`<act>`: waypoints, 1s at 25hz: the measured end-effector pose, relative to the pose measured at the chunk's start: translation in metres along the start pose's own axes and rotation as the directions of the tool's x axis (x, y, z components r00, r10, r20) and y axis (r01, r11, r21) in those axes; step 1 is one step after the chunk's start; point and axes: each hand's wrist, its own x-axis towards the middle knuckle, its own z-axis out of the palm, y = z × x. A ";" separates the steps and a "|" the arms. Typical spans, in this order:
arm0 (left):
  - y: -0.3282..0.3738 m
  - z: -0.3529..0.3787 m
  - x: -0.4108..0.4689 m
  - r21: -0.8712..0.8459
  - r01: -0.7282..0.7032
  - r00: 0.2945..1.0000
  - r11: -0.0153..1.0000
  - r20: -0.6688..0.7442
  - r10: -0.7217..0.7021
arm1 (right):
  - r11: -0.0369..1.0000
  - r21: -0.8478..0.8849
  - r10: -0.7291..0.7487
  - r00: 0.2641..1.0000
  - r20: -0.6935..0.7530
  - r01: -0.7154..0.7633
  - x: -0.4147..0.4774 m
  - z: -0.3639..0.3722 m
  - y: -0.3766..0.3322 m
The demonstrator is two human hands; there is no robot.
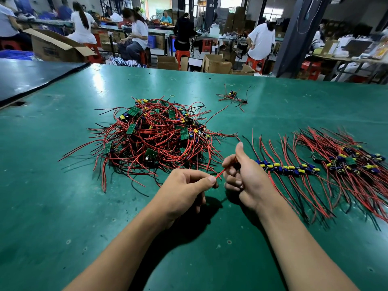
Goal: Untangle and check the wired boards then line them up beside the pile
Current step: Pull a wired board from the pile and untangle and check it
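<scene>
Pinching a red wire [220,174], the left hand [184,190] faces the right hand [243,175], curled round its other end; print on the far-left box [56,48] is blurred.

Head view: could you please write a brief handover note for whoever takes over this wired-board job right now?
Left hand: pinches the end of a red wire.
Right hand: fingers curled round the same wire; whether a board sits in the fist is hidden.
Tangled pile: middle of the green table.
Done: row of boards lined up to the right of the pile.
Left: most of the pile; a stray board lies apart at the back.
</scene>
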 end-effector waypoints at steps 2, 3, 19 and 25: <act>-0.002 0.000 0.000 -0.006 -0.006 1.000 1.000 -0.001 0.006 | 0.983 0.140 0.106 0.991 0.087 -0.117 -0.001 -0.004 -0.005; -0.003 0.000 0.000 -0.004 -0.012 1.000 1.000 -0.006 0.012 | 0.976 0.166 0.124 0.986 0.108 -0.140 -0.002 -0.006 -0.006; -0.002 -0.006 0.002 -0.129 0.048 0.998 0.991 -0.030 -0.053 | 0.799 -0.491 -0.264 0.936 0.235 0.348 -0.008 0.001 0.012; 0.001 -0.004 0.000 -0.106 0.064 0.998 0.992 0.006 -0.064 | 0.678 -0.601 -0.465 0.880 0.097 0.424 0.001 -0.007 0.012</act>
